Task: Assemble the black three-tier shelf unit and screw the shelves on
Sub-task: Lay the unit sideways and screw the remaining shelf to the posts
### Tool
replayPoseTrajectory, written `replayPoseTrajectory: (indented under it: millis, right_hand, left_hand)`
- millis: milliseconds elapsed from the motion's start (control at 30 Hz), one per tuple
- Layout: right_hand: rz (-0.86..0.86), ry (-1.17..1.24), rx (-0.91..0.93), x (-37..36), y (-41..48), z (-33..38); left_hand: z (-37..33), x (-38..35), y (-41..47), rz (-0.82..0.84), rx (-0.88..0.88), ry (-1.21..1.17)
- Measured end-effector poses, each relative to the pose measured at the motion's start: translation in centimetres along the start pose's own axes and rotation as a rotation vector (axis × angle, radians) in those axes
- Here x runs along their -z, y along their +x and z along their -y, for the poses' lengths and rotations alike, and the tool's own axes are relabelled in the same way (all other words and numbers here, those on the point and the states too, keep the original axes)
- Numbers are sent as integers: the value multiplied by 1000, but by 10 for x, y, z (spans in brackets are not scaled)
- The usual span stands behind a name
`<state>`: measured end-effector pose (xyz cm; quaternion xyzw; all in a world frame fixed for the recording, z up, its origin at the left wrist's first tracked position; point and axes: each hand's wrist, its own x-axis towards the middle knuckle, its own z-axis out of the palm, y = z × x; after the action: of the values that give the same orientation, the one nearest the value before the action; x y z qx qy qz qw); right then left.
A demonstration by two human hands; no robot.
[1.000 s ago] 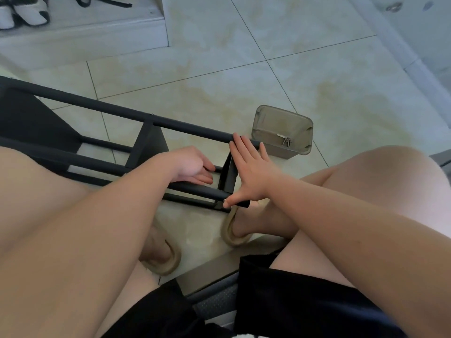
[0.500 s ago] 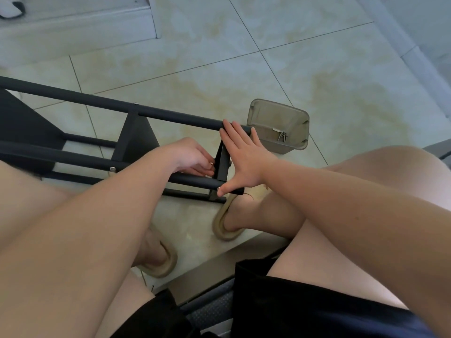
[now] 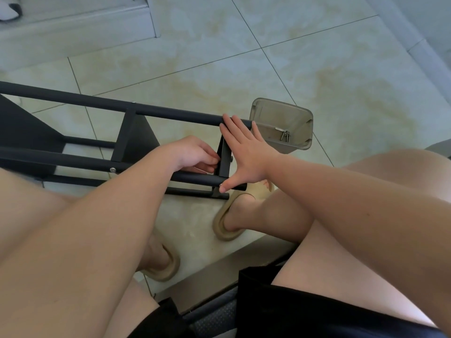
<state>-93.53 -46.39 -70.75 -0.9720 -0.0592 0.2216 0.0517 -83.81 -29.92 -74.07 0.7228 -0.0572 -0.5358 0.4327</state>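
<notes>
The black shelf unit (image 3: 73,101) lies on its side on the tiled floor, its long tubes running left to right. A black end shelf (image 3: 225,162) stands between the tube ends. My right hand (image 3: 246,154) lies flat against that shelf, fingers straight on the upper tube, thumb pressing the lower tube end. My left hand (image 3: 195,154) reaches between the tubes, its curled fingers pinching at the inner face of the end shelf; what they hold is hidden. A middle shelf (image 3: 134,140) sits fixed further left.
A clear plastic box (image 3: 292,113) with a few screws (image 3: 284,135) stands just right of the tube ends. My feet in beige slippers (image 3: 227,225) rest below the frame. A raised step runs along the upper left.
The view has shifted slightly. My left hand's fingers moved closer to the end shelf; my right hand keeps pressing the same spot.
</notes>
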Motion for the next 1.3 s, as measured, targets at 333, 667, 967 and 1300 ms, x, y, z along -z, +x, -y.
replayPoseTrajectory:
  millis: [333, 667, 967, 1300]
  right_hand:
    - [2, 1, -5, 1, 0, 1]
    - [-12, 7, -11, 2, -1, 2]
    - [-18, 16, -14, 1, -2, 1]
    - [-23, 6, -10, -2, -1, 0]
  left_hand:
    - [2, 2, 3, 13, -4, 25]
    - [-4, -7, 6, 86, 39, 324]
    - [-7, -6, 10, 116, 121, 369]
    - [-10, -9, 9, 224, 194, 239]
